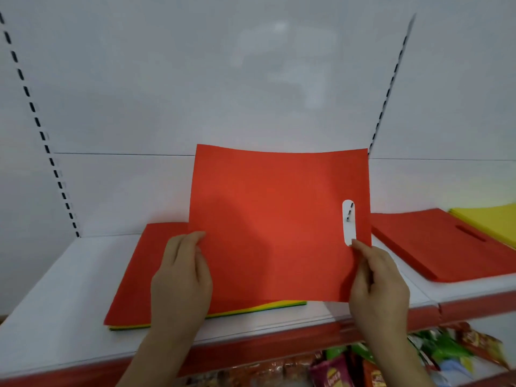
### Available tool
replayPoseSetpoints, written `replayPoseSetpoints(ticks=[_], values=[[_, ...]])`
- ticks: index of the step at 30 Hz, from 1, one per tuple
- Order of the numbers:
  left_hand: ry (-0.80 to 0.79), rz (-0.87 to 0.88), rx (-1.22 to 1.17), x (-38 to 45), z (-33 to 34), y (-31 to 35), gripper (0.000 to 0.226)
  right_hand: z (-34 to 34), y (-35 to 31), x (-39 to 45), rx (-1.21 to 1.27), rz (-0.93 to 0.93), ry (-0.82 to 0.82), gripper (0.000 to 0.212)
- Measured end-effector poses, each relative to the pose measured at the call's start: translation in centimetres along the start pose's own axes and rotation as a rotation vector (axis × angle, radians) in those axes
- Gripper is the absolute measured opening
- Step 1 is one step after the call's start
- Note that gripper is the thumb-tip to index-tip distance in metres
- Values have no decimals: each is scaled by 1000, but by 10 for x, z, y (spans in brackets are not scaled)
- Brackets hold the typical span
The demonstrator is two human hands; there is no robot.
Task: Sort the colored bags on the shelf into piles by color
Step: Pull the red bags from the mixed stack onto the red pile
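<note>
A flat red bag [279, 219] with a cut-out handle slot is held up, tilted, above the mixed stack [134, 289] on the white shelf [55, 289]. My left hand [181, 277] pinches its left edge. My right hand [377, 286] pinches its lower right corner just below the slot. The mixed stack shows a red bag on top, with yellow and green edges beneath. A pile of red bags [441, 244] lies to the right, and a yellow pile [491, 222] sits at the far right.
The shelf has a red front edge [251, 350] and a white back panel with slotted uprights [42, 135]. Snack packets [405, 361] fill the shelf below.
</note>
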State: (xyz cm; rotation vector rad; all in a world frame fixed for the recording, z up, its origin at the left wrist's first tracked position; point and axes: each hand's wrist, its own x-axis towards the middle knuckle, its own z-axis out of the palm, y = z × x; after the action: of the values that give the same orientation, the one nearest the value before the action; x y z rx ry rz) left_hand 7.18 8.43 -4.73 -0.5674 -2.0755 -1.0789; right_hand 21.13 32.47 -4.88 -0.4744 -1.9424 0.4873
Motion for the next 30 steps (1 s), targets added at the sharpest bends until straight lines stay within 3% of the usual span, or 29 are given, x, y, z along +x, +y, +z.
replayPoseSetpoints(ticks=[8, 15, 23, 30], values=[[-64, 48, -121, -13, 51, 77, 33, -60, 64, 14, -65, 16, 174, 29], [-101, 115, -154, -38, 125, 173, 35, -123, 164, 55, -43, 108, 278, 22], [-179, -10, -105, -77, 220, 284, 37, -178, 293, 125, -31, 102, 176, 22], [-242, -62, 96, -83, 274, 325, 39, -183, 365, 174, -94, 40, -20, 28]])
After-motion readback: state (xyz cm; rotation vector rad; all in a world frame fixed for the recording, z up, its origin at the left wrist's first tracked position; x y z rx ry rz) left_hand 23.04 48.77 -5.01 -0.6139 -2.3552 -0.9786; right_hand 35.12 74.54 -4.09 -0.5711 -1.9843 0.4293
